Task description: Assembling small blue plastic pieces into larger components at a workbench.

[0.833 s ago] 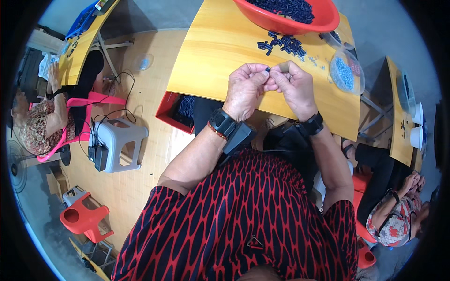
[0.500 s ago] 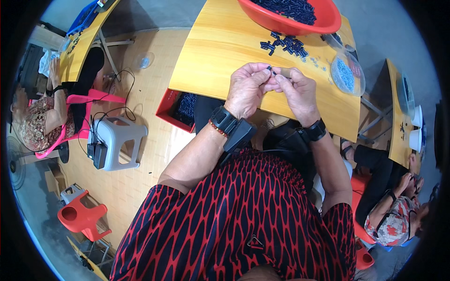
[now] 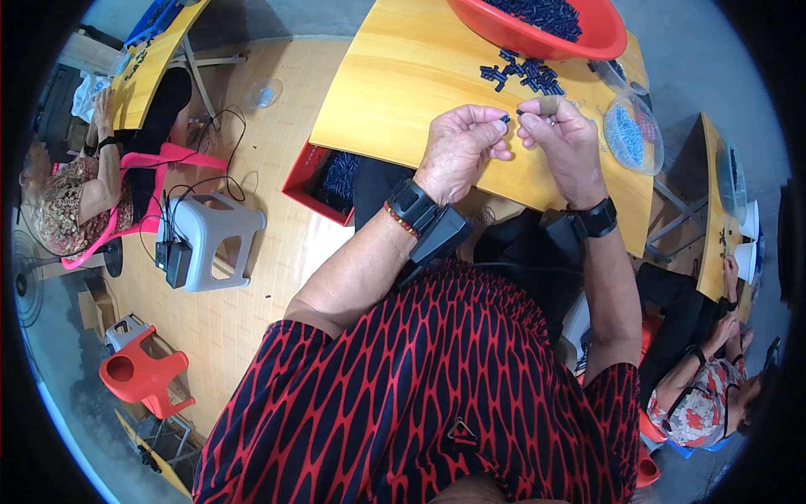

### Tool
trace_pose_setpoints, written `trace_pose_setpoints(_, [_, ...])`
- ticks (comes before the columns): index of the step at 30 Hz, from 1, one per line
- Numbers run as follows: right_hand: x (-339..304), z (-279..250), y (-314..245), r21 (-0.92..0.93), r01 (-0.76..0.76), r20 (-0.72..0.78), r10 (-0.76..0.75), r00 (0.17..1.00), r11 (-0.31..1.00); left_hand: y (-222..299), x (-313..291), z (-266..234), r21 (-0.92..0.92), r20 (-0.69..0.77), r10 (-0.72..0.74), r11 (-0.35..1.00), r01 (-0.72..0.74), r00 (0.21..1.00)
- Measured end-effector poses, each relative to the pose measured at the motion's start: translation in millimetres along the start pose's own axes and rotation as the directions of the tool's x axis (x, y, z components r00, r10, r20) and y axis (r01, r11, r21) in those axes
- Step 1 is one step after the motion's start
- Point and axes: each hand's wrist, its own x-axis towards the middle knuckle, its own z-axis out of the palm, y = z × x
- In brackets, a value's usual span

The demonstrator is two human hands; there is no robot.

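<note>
Over the near part of the yellow table [image 3: 378,92], my left hand [image 3: 460,151] pinches a small dark piece [image 3: 505,119] between thumb and forefinger. Just across a narrow gap, my right hand [image 3: 564,144] is closed in a pinch on another small dark piece [image 3: 520,112]. Both pieces are mostly covered by the fingertips, so their full shape is hidden. A brownish band [image 3: 550,105] wraps one right finger. Beyond my hands lies a loose pile of dark, tube-like parts [image 3: 536,76]. To the right stands a clear tub [image 3: 656,160] holding tiny light-blue pieces [image 3: 625,139].
A red basin [image 3: 609,42] heaped with dark parts stands at the table's far side. Under the left edge sits a red box [image 3: 302,186] with more parts. A grey stool [image 3: 214,239] with cables is at left. Co-workers sit at tables on both sides.
My hands were together at the fingertips and have moved apart, the right one shifting right, each with a small dark piece. The view has also shifted slightly.
</note>
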Motion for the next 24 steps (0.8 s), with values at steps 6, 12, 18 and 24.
trace_pose_setpoints(6, [0.9,1.6,-0.9,-0.102,0.037,0.058,-0.031,0.998,0.994,-0.7,0.0,-0.2,0.012,-0.007,0.005,1.0,-0.005,1.0])
trace_pose_setpoints(12, [2.3,4.7,1.8,-0.113,0.057,0.006,-0.056,0.998,0.992,1.1,-1.0,1.8,0.036,-0.019,-0.007,0.999,0.008,1.0])
trace_pose_setpoints(18, [3.3,7.1,3.8,-0.132,0.079,0.006,-0.079,0.997,0.988,0.5,-1.5,2.5,0.029,-0.03,0.0,1.0,0.001,1.0])
trace_pose_setpoints(24, [2.4,11.6,2.6,-0.244,0.134,-0.002,-0.139,0.99,0.96,0.0,-3.8,3.1,0.04,-0.052,0.006,0.999,-0.004,0.999])
